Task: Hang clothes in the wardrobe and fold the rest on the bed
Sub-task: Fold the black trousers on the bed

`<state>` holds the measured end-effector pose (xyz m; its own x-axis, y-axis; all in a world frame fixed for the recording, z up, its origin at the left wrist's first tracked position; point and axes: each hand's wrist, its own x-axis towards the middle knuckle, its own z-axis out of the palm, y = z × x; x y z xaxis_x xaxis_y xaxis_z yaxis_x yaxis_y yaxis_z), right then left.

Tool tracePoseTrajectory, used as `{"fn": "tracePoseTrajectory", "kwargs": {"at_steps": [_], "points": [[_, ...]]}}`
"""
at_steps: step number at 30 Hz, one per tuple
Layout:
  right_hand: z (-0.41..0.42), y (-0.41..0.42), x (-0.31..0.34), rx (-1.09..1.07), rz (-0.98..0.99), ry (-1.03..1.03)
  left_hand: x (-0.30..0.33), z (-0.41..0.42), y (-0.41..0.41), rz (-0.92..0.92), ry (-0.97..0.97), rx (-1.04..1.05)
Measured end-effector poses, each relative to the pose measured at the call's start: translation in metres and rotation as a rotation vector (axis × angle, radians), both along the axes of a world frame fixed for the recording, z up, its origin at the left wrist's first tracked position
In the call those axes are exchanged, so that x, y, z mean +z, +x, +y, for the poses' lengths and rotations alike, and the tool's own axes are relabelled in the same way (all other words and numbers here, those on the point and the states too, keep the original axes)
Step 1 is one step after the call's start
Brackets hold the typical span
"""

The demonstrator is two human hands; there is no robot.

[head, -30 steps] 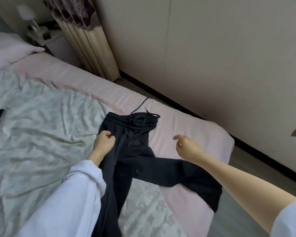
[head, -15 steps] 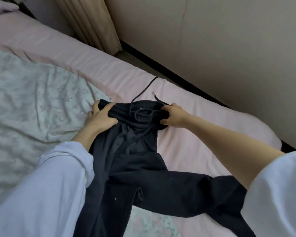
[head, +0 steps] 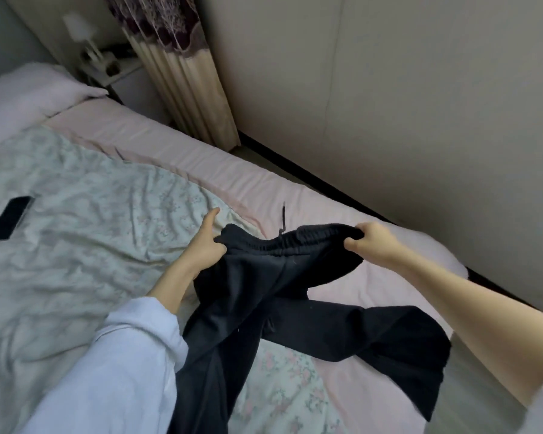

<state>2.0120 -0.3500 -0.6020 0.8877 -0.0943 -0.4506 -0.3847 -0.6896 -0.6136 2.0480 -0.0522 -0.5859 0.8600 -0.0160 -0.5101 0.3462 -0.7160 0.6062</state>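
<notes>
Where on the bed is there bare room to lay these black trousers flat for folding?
Bare floral quilt lies between the phone and the left hand. A bare strip of pink sheet runs between the quilt's edge and the curtain side. It is crowded near the corner, where the black trousers, held by both hands, right hand, sprawl with legs crossed.

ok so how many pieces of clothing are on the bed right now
1: black drawstring trousers on the pink sheet, waistband gripped by the left hand and right hand, legs crossing toward the bed's near edge. Others could lie out of view.
</notes>
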Motion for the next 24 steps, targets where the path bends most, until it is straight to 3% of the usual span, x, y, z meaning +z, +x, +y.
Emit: {"fn": "tracePoseTrajectory", "kwargs": {"at_steps": [4,9,15,19,24], "points": [[-0.01,-0.079,0.059,-0.111,-0.125,0.013,0.084,-0.007,-0.061,-0.053,-0.116,-0.068],[-0.016,-0.209,0.156,-0.25,-0.392,0.005,0.183,-0.009,-0.183,-0.099,-0.12,-0.246],[-0.02,-0.378,0.257,-0.392,-0.679,-0.03,0.264,-0.01,-0.329,-0.191,-0.143,-0.38],[-0.035,-0.471,0.311,-0.45,-0.732,-0.075,0.302,-0.038,-0.405,-0.173,-0.283,-0.509],[-0.066,-0.592,0.361,-0.539,-0.8,-0.108,0.338,-0.087,-0.483,-0.533,-0.21,-0.538]]}}
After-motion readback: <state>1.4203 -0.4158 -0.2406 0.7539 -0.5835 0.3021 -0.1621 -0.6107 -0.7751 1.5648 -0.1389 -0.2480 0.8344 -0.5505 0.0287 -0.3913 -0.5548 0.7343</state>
